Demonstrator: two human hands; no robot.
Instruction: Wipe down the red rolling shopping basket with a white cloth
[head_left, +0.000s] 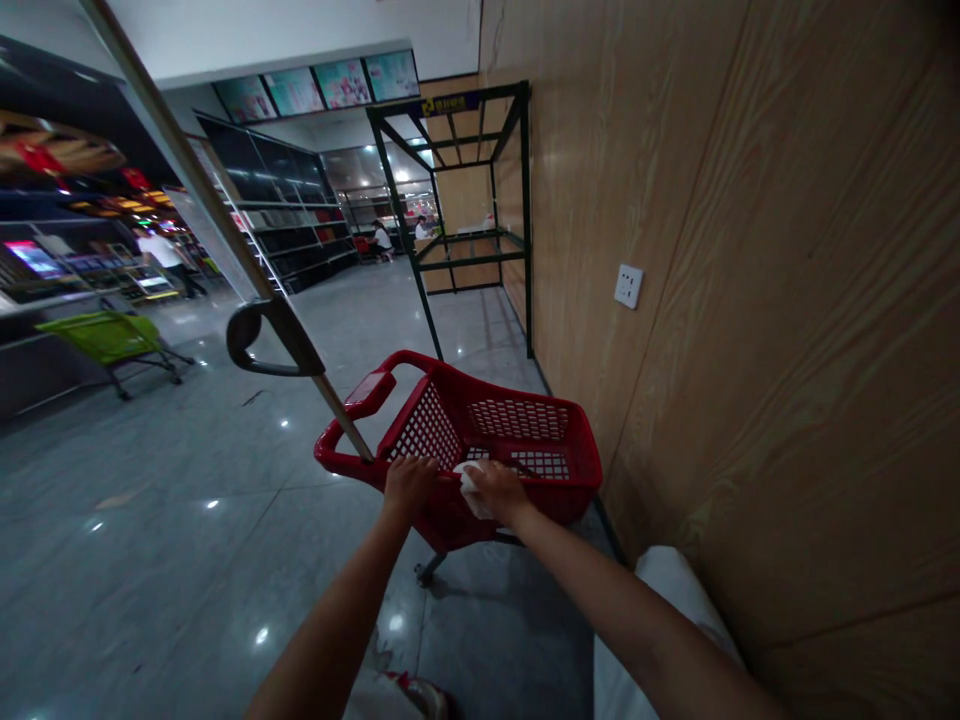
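Observation:
A red plastic shopping cart (517,395) with a perforated basket stands in front of me beside the wooden wall. My left hand (410,485) is closed over the near rim of the basket. Just to its right, my right hand (496,490) presses a crumpled white cloth (474,490) against the same rim. A long pole (202,180) with a dark D-shaped grip (277,340) leans at a slant, its lower end by the cart's handle. Part of a dark stick lies inside the basket.
On the right runs a wood-panelled wall (637,130) with a white socket (628,286). A dark metal frame (529,220) stands behind the cart. At left are a green cart (105,335) and a walking person (161,255); shelves (277,215) and seated people are farther back.

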